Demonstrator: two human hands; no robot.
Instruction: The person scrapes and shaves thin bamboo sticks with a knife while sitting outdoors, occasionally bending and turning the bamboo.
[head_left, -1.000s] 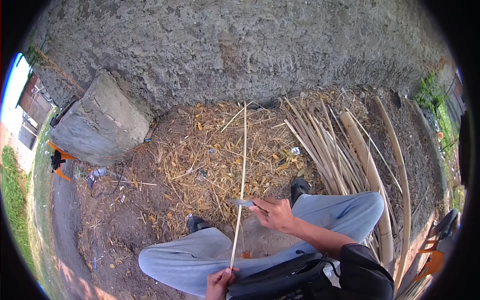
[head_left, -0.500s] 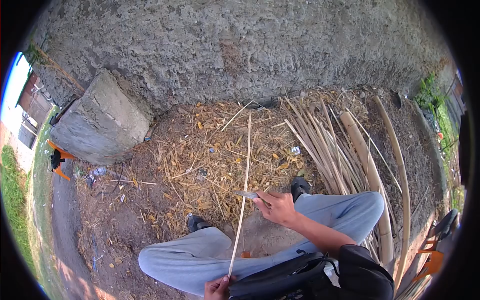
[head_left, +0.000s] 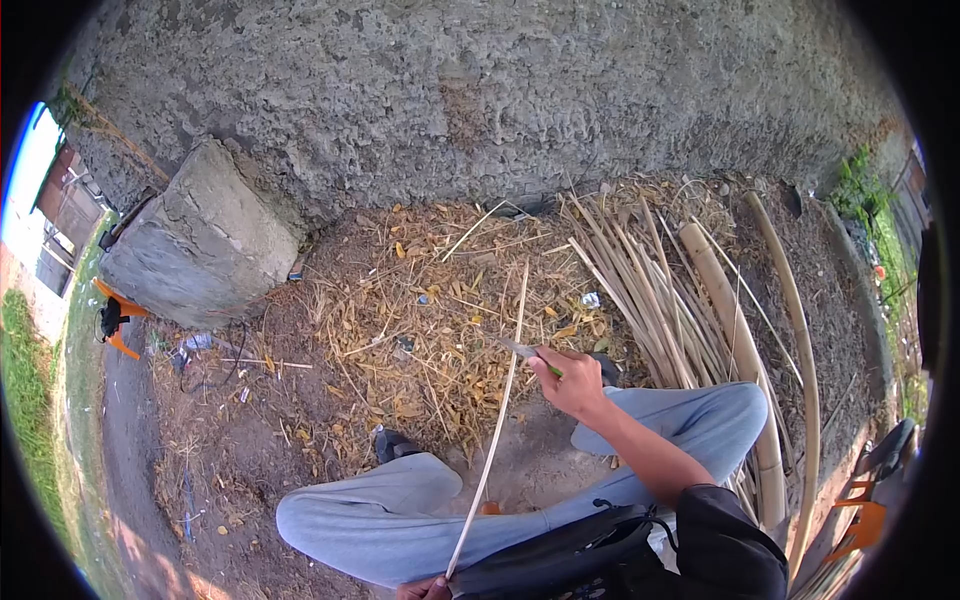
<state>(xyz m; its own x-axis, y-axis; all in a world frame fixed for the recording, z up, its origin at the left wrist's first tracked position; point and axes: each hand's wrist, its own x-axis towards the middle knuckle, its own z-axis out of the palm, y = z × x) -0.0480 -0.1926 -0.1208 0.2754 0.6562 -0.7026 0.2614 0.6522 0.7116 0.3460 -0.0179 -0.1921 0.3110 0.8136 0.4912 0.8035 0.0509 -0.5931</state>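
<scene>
Bamboo strip (head_left: 497, 428), likely light, springy; best held at near end, left hand (head_left: 425, 590) clamped there, right hand (head_left: 575, 384) closed round knife (head_left: 522, 349) across strip.

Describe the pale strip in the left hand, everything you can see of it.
The pale strip is long, thin and cream-coloured, seemingly split bamboo or similar wood, in one piece and slightly bowed. Its near end is gripped in the left hand at the bottom edge of the view; it slants forward and to the right, its far end over the leaf-littered ground. The knife in the right hand crosses its upper part, apparently touching it.
</scene>
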